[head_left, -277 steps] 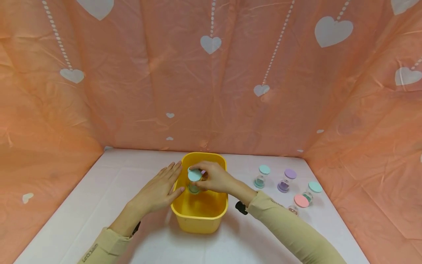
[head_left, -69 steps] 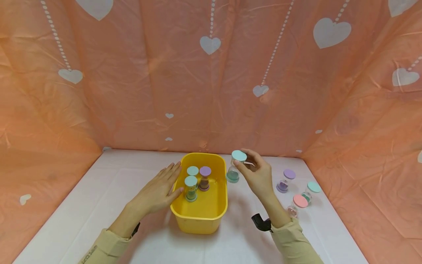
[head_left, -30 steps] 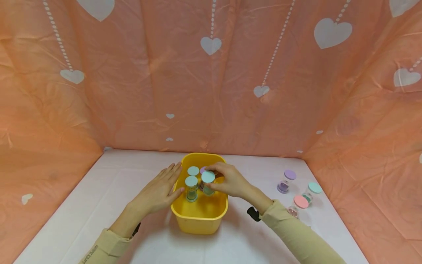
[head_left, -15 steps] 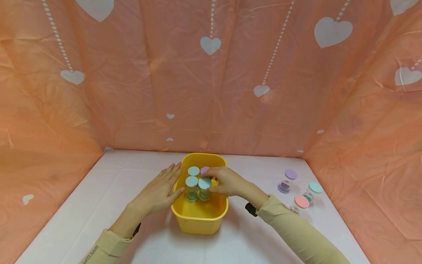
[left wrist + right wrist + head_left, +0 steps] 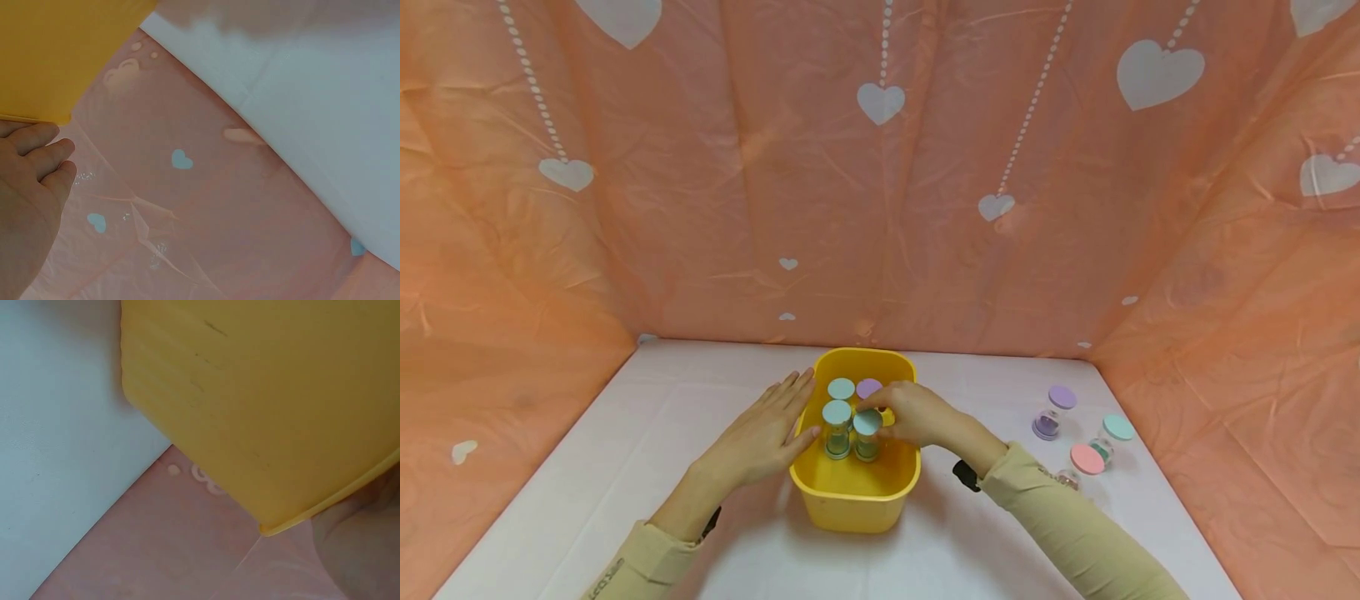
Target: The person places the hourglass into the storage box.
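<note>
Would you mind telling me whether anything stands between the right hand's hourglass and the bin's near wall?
Nothing visible does: bare floor lies between the hourglass in the right hand and the near wall. In the bin, three other hourglasses stand left of and behind it.

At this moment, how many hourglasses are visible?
7. Four in the yellow box: back-left mint, front-left mint, back-right purple, front-right mint by the right hand. Three on the table: purple one, mint one, pink one. Others may be hidden.
</note>
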The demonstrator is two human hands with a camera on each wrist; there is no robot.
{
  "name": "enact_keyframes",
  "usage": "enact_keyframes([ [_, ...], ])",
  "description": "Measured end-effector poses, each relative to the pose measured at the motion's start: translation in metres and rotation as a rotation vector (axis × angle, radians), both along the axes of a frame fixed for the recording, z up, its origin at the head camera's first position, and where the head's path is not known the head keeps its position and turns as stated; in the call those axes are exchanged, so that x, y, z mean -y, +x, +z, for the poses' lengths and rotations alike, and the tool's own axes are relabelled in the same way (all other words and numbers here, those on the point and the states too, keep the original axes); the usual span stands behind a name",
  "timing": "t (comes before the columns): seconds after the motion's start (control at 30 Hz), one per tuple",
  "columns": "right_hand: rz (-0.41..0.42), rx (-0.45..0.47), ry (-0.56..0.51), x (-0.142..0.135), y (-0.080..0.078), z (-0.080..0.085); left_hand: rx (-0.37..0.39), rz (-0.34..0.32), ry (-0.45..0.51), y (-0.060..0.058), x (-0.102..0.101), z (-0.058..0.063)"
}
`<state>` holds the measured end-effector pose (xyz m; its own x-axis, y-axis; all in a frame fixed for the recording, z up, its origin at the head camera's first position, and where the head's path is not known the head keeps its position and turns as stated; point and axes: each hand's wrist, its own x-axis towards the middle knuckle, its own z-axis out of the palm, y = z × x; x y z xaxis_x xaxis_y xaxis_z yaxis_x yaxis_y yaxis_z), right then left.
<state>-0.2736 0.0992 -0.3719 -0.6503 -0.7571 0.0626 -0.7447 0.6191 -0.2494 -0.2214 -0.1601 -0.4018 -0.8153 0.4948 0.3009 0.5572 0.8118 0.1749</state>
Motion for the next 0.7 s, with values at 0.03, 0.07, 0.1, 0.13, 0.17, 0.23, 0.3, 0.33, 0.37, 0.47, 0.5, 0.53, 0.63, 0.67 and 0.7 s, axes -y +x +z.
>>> enact_keyframes([
  [0.03, -0.002, -0.002, 0.002, 0.0002, 0.0001, 0.0, 0.0, -0.001, 0.0, -0.0001, 0.0001, 0.0],
  [0.07, -0.005, -0.004, 0.003, 0.0006, 0.0001, -0.0001, 0.001, 0.0, -0.001, -0.0001, 0.0003, 0.0002],
  [0.1, -0.005, -0.006, 0.003, 0.0007, 0.0001, -0.0001, -0.001, 0.0, -0.004, -0.0002, 0.0005, 0.0002],
  [0.13, -0.008, -0.008, 0.003, 0.0008, 0.0, -0.0001, 0.0, 0.001, -0.004, 0.0, 0.0007, 0.0007],
  [0.17, -0.011, -0.009, 0.003, 0.001, 0.0001, -0.0001, -0.002, 0.001, -0.005, 0.0, 0.0009, 0.0008],
  [0.23, -0.018, -0.013, 0.002, 0.0011, 0.0001, -0.0002, -0.002, 0.0, -0.003, 0.0001, 0.001, 0.0013],
  [0.3, -0.025, -0.016, -0.003, 0.0009, 0.0, -0.0005, -0.003, 0.0, -0.004, 0.0004, 0.0009, 0.0018],
  [0.33, -0.032, -0.016, -0.006, 0.0008, 0.0001, -0.0006, -0.003, 0.001, -0.005, 0.0005, 0.0008, 0.0019],
  [0.37, -0.039, -0.015, -0.009, 0.0007, 0.0003, -0.0008, -0.004, -0.001, -0.004, 0.0005, 0.0006, 0.0018],
  [0.47, -0.055, -0.012, -0.026, 0.0001, 0.0009, -0.0015, -0.002, -0.001, -0.002, 0.0012, 0.0002, 0.0022],
  [0.5, -0.06, -0.011, -0.031, -0.0001, 0.0013, -0.0016, -0.003, -0.001, -0.001, 0.0014, 0.0001, 0.0022],
  [0.53, -0.062, -0.01, -0.036, -0.0002, 0.0014, -0.0018, -0.004, -0.002, -0.001, 0.0015, 0.0, 0.0022],
  [0.63, -0.061, -0.013, -0.045, -0.0006, 0.0019, -0.0024, -0.002, -0.003, 0.0, 0.002, 0.0, 0.0023],
  [0.67, -0.058, -0.015, -0.046, -0.0006, 0.002, -0.0026, -0.005, -0.003, -0.001, 0.0019, 0.0001, 0.0018],
  [0.7, -0.057, -0.017, -0.047, -0.0005, 0.002, -0.0027, -0.004, -0.004, 0.0, 0.0018, 0.0, 0.0017],
])
